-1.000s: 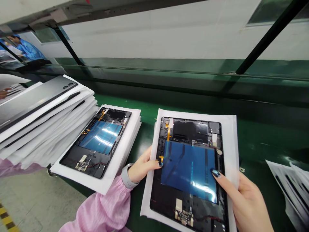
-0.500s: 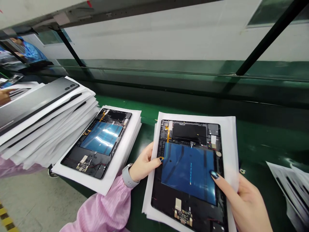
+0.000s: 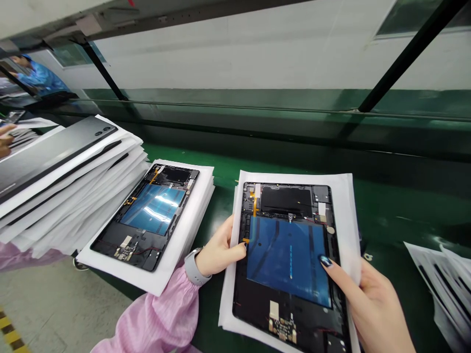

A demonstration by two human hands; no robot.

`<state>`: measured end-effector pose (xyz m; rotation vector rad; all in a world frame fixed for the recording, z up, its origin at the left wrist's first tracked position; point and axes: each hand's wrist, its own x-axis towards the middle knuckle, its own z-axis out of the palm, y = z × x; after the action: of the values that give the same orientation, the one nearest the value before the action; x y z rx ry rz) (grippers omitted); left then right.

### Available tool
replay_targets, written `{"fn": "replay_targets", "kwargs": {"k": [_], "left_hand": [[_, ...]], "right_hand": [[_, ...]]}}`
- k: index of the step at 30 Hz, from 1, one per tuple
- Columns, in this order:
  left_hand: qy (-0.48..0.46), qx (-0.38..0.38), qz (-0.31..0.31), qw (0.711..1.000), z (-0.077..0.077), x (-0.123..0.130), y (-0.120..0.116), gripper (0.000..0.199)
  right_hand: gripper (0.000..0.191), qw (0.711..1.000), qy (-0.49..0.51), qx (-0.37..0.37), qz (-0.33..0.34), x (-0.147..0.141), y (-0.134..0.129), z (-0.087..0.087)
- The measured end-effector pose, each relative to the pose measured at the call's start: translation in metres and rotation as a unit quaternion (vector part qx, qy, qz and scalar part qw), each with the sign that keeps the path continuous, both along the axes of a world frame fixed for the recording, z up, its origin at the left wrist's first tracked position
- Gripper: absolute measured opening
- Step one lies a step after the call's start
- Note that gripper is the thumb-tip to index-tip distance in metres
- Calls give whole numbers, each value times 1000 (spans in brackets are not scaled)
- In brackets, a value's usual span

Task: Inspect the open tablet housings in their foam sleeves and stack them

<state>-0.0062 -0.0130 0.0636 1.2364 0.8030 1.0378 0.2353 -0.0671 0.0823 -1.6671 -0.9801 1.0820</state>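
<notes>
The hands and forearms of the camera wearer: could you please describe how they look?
The left hand is ungloved, with a grey watch band at the wrist and a loose, finely striped pink sleeve. The right hand, also ungloved, shows dark, glossy polish on its thumbnail; its sleeve is out of view.

No text is legible. Light-blue print [image 3: 291,260], too small to read, runs along the glossy blue rectangular panel [image 3: 275,262] in the held black tablet shell [image 3: 252,301]; the smooth silver-grey rectangular cover [image 3: 55,152] perhaps bears faint lettering [image 3: 9,188].
</notes>
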Motion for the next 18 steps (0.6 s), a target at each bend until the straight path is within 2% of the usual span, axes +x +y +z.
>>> {"fn": "replay_targets", "kwargs": {"k": [8, 14, 18], "left_hand": [[23, 16, 4, 1000, 2, -2, -4, 53], [28, 37, 3, 999, 5, -4, -7, 59], [17, 54, -2, 998, 4, -5, -9, 56]], "right_hand": [[33, 1000, 10, 9, 10, 3, 1, -7], [35, 998, 54, 28, -9, 6, -7, -9], [36, 997, 74, 36, -2, 13, -13, -16]]}}
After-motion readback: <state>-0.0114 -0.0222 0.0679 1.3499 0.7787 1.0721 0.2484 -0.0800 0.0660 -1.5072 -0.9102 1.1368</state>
